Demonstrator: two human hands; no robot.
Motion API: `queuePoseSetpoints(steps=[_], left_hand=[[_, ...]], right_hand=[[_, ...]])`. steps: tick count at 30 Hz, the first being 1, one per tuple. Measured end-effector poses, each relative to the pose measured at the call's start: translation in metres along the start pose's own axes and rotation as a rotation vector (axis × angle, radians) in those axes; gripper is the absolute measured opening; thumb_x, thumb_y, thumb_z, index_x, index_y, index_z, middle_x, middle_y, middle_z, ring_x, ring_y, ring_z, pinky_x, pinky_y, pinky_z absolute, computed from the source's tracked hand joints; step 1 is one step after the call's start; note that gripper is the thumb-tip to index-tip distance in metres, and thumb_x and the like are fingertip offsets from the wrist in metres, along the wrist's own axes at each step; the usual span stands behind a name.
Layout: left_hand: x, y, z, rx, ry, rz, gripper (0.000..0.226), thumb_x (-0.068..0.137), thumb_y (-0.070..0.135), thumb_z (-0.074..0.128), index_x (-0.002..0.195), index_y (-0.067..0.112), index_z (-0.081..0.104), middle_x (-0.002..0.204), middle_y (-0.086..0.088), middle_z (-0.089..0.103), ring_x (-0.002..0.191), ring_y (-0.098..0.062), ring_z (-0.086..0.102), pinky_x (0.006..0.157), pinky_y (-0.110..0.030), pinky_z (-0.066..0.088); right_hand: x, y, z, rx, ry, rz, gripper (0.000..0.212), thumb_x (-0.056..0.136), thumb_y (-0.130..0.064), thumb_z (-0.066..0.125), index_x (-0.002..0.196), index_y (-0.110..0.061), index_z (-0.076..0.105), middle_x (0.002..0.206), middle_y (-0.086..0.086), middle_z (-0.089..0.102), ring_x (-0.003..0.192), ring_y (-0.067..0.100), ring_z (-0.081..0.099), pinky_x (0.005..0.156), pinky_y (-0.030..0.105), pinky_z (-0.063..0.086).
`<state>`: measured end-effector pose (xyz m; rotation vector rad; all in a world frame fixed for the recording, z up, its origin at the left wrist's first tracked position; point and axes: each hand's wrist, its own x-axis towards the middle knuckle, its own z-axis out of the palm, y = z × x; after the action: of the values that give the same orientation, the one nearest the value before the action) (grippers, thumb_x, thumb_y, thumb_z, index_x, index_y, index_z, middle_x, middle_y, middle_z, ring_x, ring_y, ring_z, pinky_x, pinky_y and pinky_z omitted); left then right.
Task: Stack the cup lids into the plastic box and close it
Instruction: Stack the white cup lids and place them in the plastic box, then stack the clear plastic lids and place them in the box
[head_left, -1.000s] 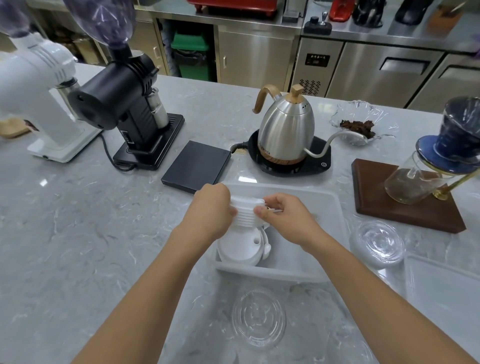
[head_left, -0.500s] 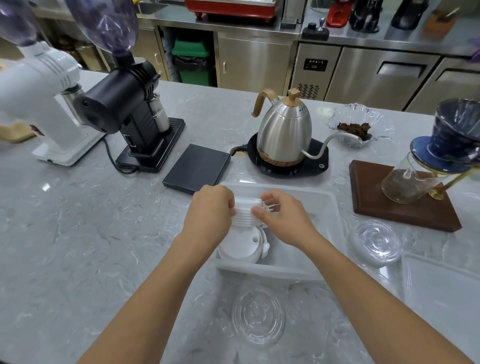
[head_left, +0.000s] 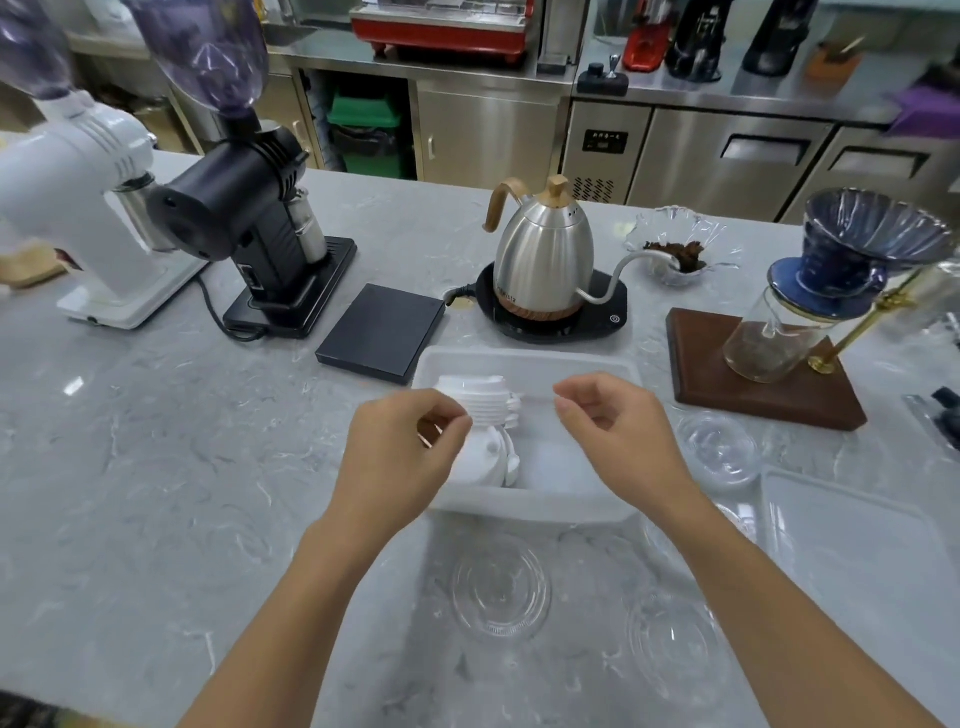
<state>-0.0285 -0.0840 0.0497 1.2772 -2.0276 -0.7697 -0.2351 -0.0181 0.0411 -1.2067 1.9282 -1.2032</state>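
Note:
A translucent plastic box (head_left: 545, 506) sits on the marble counter in front of me. A stack of white cup lids (head_left: 480, 400) stands in its left part, above another white lid (head_left: 485, 460) lying nearer me. My left hand (head_left: 402, 457) hovers just left of the stack, fingers loosely curled and apart, holding nothing. My right hand (head_left: 618, 434) is over the box's right half, away from the stack, fingers curled with nothing in them. Clear cup lids lie outside the box: one (head_left: 501, 595) in front, one (head_left: 675, 642) front right, one (head_left: 719, 452) to the right.
The box's flat lid (head_left: 852, 551) lies at the right. Behind the box are a black scale (head_left: 382, 332), a steel kettle (head_left: 543, 260) on its base, two grinders (head_left: 244, 208) at left, and a wooden board (head_left: 753, 374) with a glass dripper stand at right.
Both hands have let go of the white lid stack and drawn apart, the right hand moving right; the stack now stands free in the box.

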Motion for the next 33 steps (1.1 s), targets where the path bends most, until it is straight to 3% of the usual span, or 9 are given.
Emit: queuePoseSetpoints(steps=[4,12,16,18,20,23,26,28,33], left_hand=[[-0.042,0.005,0.001,-0.136,0.002,-0.074,0.017,0.083,0.018,0.076,0.070,0.028,0.072,0.066,0.013,0.072,0.070,-0.005,0.068,0.065,-0.011,0.051],[-0.108,-0.021,0.019,-0.131,-0.013,-0.198,0.026,0.080,0.015,0.080,0.059,0.021,0.065,0.064,0.012,0.069,0.069,-0.002,0.063,0.068,-0.006,0.043],[-0.125,-0.040,0.038,0.018,-0.095,-0.147,0.019,0.072,0.034,0.081,0.078,0.027,0.065,0.083,0.015,0.063,0.084,-0.002,0.059,0.079,-0.005,0.039],[-0.129,-0.046,0.047,0.073,-0.158,-0.109,0.041,0.066,0.050,0.074,0.099,0.027,0.065,0.102,0.014,0.058,0.096,-0.003,0.056,0.088,-0.012,0.041],[-0.130,-0.048,0.056,0.124,-0.212,-0.083,0.069,0.061,0.059,0.074,0.119,0.023,0.061,0.122,0.008,0.056,0.114,-0.012,0.055,0.100,-0.031,0.045],[-0.130,-0.049,0.066,0.194,-0.266,-0.032,0.093,0.056,0.065,0.073,0.132,0.016,0.055,0.135,0.001,0.054,0.130,-0.021,0.049,0.109,-0.042,0.042],[-0.131,-0.049,0.074,0.238,-0.273,-0.015,0.101,0.057,0.068,0.072,0.139,0.013,0.052,0.140,-0.002,0.055,0.135,-0.028,0.046,0.112,-0.047,0.039],[-0.133,-0.049,0.077,0.210,-0.242,-0.006,0.097,0.061,0.065,0.074,0.138,0.011,0.052,0.138,-0.002,0.056,0.132,-0.028,0.047,0.111,-0.046,0.041],[-0.139,-0.044,0.080,0.052,-0.196,0.004,0.083,0.070,0.052,0.078,0.140,0.017,0.049,0.136,0.004,0.051,0.126,-0.014,0.049,0.105,-0.028,0.043]], right_hand=[[-0.040,0.004,-0.007,0.164,-0.007,0.045,0.012,0.090,-0.011,0.069,0.098,-0.019,0.073,0.087,-0.002,0.074,0.082,0.020,0.070,0.079,0.030,0.057],[-0.108,0.025,-0.006,0.284,0.094,0.087,0.015,0.087,-0.003,0.071,0.089,-0.018,0.073,0.081,0.003,0.075,0.081,0.023,0.071,0.079,0.030,0.057],[-0.127,0.050,0.011,0.199,0.011,0.186,0.023,0.088,-0.002,0.069,0.087,-0.025,0.072,0.083,-0.004,0.075,0.081,0.015,0.070,0.077,0.018,0.054],[-0.131,0.059,0.021,0.154,-0.064,0.234,0.025,0.089,-0.002,0.067,0.093,-0.027,0.068,0.095,-0.006,0.073,0.084,0.005,0.068,0.076,0.009,0.050],[-0.135,0.065,0.028,0.164,-0.099,0.266,0.025,0.091,-0.002,0.064,0.105,-0.023,0.066,0.107,-0.004,0.070,0.090,-0.004,0.067,0.078,0.006,0.049],[-0.137,0.065,0.034,0.235,-0.075,0.297,0.028,0.092,0.001,0.062,0.115,-0.015,0.063,0.114,-0.001,0.068,0.101,0.006,0.067,0.082,0.007,0.050],[-0.138,0.063,0.038,0.337,-0.056,0.333,0.026,0.092,0.004,0.060,0.105,-0.019,0.065,0.111,0.001,0.070,0.103,0.017,0.070,0.092,0.023,0.054],[-0.140,0.061,0.039,0.447,-0.038,0.383,0.026,0.092,0.007,0.058,0.101,-0.016,0.067,0.107,0.005,0.071,0.101,0.023,0.070,0.094,0.034,0.056],[-0.151,0.055,0.035,0.630,-0.004,0.456,0.018,0.094,0.006,0.055,0.104,-0.004,0.067,0.107,0.016,0.072,0.092,0.024,0.070,0.085,0.030,0.059]])
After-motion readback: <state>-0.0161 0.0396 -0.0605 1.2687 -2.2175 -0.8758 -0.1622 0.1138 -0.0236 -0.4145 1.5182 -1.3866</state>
